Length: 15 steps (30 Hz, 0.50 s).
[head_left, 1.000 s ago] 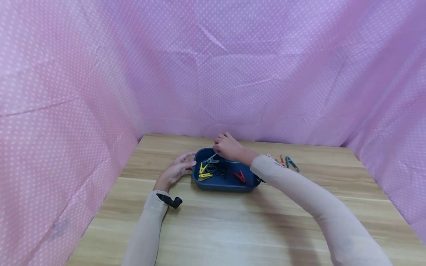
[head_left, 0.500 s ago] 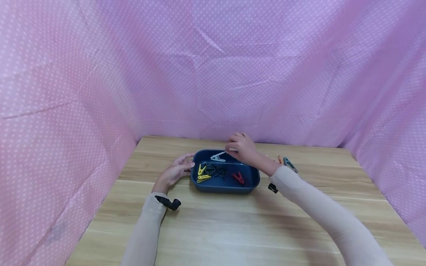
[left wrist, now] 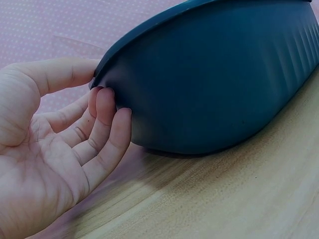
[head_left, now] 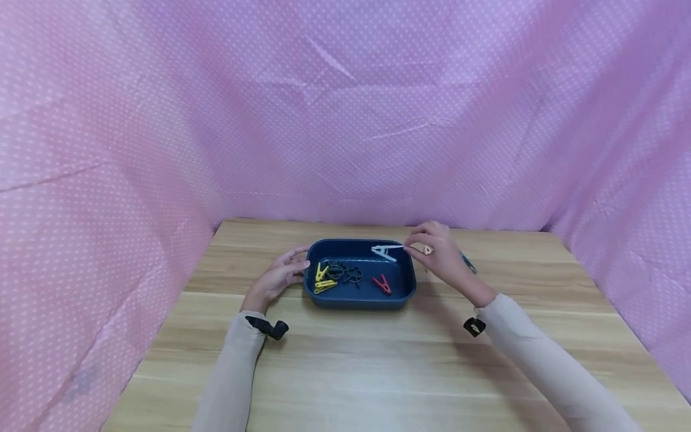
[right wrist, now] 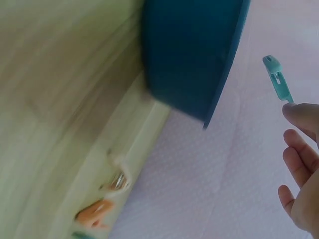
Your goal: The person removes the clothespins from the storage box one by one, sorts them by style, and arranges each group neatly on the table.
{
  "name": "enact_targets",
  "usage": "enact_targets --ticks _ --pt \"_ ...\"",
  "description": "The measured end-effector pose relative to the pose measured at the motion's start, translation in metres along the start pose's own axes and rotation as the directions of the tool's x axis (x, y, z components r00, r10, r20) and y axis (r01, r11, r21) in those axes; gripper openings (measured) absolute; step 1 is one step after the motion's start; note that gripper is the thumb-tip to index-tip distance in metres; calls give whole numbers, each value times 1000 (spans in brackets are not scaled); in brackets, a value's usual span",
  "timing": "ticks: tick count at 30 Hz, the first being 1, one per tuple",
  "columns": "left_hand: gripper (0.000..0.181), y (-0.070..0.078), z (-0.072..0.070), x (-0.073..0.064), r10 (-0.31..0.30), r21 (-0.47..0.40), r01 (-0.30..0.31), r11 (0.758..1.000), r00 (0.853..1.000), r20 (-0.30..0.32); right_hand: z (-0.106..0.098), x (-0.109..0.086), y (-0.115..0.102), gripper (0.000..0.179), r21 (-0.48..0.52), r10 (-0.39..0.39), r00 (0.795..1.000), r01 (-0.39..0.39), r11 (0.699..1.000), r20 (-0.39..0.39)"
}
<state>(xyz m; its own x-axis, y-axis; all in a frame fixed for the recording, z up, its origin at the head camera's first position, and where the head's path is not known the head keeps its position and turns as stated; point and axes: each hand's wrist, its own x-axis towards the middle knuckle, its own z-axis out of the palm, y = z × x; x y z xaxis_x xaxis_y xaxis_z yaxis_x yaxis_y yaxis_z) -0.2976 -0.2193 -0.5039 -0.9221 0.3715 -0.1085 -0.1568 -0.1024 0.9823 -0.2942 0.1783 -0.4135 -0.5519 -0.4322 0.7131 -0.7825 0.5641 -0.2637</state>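
Note:
My right hand [head_left: 439,252] pinches a light blue clothespin [head_left: 384,250] by one leg, over the right end of a dark blue plastic tub [head_left: 356,304]. The right wrist view shows this clothespin [right wrist: 278,79] sticking out past the thumb tip. At the tub's left end, my left hand [head_left: 281,274] grips the rim, thumb on top and curled fingers against the outer wall, as the left wrist view shows. Inside the tub lie yellow clothespins [head_left: 325,286] and dark, round-looking clips [head_left: 353,275] on the left, and a red clothespin [head_left: 382,284] on the right.
Beyond my right hand, a teal clothespin [head_left: 468,263] lies on the wooden table [head_left: 345,372]. The right wrist view also shows an orange clothespin [right wrist: 94,211] and a whitish one [right wrist: 119,177], blurred. Pink dotted cloth [head_left: 345,120] hangs behind and at both sides.
My right hand has moved right, carrying the light blue clothespin from the tub's left part to above its right end. My left hand keeps its grip on the rim.

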Motion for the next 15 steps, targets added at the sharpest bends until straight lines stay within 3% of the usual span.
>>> enact_targets --ticks 7,15 --pt "58 -1 -1 1 9 -5 -9 1000 1000 28 -28 -23 22 16 26 168 983 -167 986 -79" --pt "56 1 1 2 -6 -9 6 1000 1000 3 -59 -57 48 9 -14 404 902 -410 912 -152"
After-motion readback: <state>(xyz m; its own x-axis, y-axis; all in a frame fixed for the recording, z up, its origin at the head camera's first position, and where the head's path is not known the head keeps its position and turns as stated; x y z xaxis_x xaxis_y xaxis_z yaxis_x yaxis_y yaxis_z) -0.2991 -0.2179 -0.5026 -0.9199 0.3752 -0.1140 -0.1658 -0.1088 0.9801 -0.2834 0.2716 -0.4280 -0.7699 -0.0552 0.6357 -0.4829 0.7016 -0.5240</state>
